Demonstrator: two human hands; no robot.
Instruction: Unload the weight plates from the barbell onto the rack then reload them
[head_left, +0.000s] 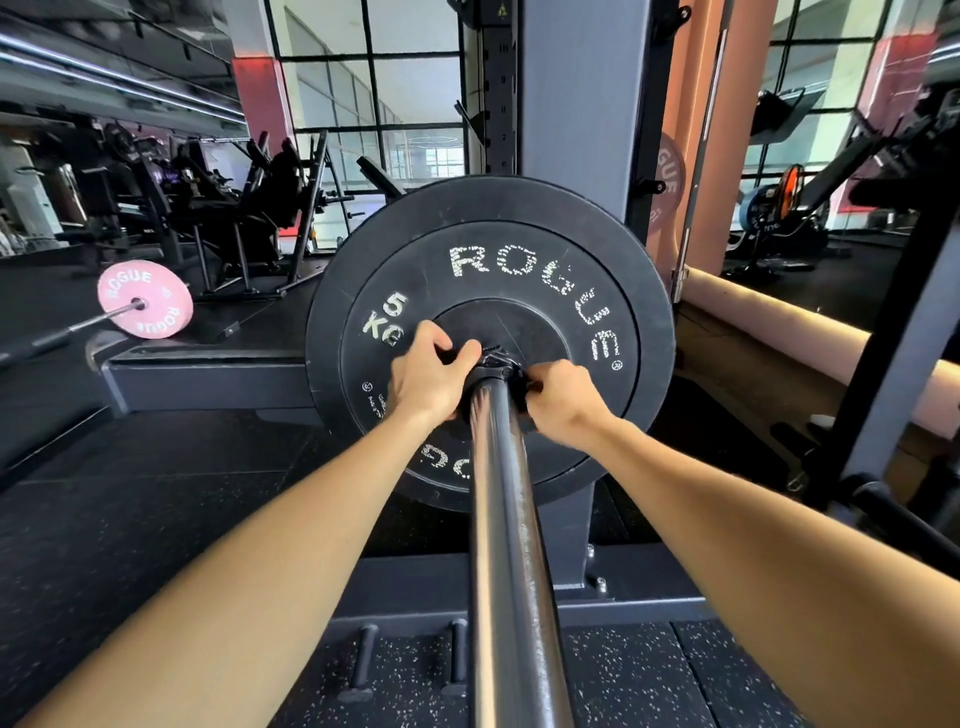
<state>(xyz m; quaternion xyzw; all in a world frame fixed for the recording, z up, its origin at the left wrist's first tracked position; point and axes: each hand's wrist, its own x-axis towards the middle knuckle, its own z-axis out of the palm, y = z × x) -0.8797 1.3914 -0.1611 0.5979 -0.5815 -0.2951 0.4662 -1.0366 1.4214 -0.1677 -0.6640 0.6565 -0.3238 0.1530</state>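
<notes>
Collar stage, we judge: our left hand (434, 371) and right hand (558, 397), fingers curled, grip the black clamp collar (496, 364) at 9 and 3 o'clock. It sits against the matte black rubber 5 kg plate (519, 270) on the smooth steel barbell sleeve (511, 519). Next: release, slide it toward us.

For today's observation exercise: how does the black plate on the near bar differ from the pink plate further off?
The black plate is dark and marked 5 KG; the pink plate is pale with no weight readable. Both hands work at the black plate's hub; nobody touches the pink one. Both say ROGUE and sit on bars.
</notes>
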